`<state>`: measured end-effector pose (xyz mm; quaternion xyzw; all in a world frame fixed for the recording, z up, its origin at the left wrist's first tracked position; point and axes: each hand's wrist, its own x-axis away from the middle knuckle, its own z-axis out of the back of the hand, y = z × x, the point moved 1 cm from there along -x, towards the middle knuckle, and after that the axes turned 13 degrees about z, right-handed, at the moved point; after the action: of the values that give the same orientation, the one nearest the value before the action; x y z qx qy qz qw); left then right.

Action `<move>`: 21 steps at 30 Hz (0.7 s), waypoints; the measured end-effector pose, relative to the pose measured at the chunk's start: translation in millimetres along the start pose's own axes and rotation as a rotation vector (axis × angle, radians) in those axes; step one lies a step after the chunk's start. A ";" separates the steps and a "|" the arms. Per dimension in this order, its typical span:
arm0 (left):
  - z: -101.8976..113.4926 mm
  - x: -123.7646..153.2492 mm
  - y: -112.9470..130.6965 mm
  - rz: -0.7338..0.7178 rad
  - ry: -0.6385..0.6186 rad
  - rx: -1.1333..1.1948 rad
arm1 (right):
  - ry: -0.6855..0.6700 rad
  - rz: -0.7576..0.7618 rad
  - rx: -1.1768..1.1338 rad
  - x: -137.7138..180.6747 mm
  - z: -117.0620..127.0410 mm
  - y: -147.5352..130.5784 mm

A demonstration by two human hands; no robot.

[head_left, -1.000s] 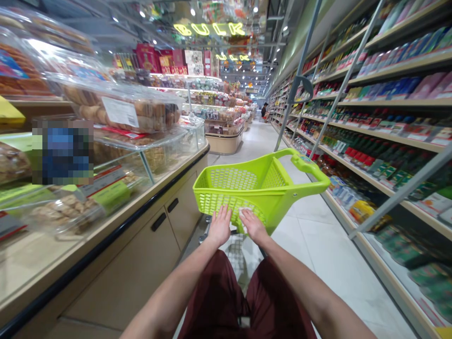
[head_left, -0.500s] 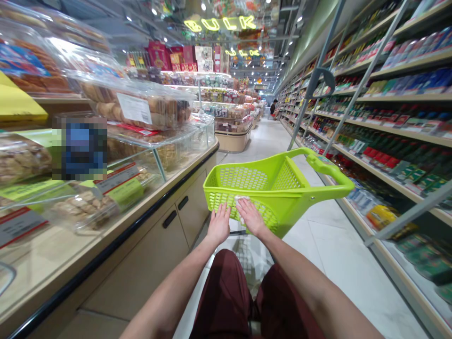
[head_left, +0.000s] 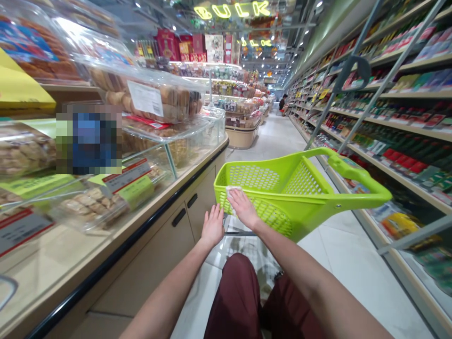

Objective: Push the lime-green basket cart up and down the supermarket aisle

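A lime-green plastic shopping cart basket point(head_left: 303, 188) stands in the aisle in front of me. My right hand point(head_left: 242, 208) lies flat on its near mesh wall, close to the top rim, and presses a small white cloth point(head_left: 233, 191) against it. My left hand point(head_left: 213, 227) rests open with fingers stretched at the basket's lower left corner. The cart's handle point(head_left: 356, 175) sticks out to the right. My dark red trousers show below.
A bakery counter point(head_left: 106, 254) with clear cases of pastries runs along the left. Stocked shelves point(head_left: 395, 141) with a leaning metal ladder point(head_left: 346, 84) line the right. The tiled aisle point(head_left: 339, 263) runs ahead; a person point(head_left: 282, 104) is far down it.
My right hand has slid the cloth up the basket's near wall toward the rim. The view has shifted, so the cart sits further right; my left hand stays at the lower corner.
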<state>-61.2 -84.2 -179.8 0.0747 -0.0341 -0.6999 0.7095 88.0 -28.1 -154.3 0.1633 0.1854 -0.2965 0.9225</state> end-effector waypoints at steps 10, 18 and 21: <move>-24.2 5.4 -36.4 0.083 -0.030 -0.012 | -0.048 0.110 -0.084 7.0 -41.7 -28.3; -7.0 4.9 -26.8 0.068 -0.034 0.004 | -0.111 0.090 -0.030 -41.5 -27.5 -18.4; -3.1 6.6 -25.7 0.064 -0.038 0.005 | -0.246 0.087 -0.030 -10.8 -41.0 -25.3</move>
<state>-86.0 -90.9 -187.2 0.0618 -0.0517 -0.6782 0.7304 54.4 -25.5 -190.4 0.1197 0.0678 -0.2713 0.9526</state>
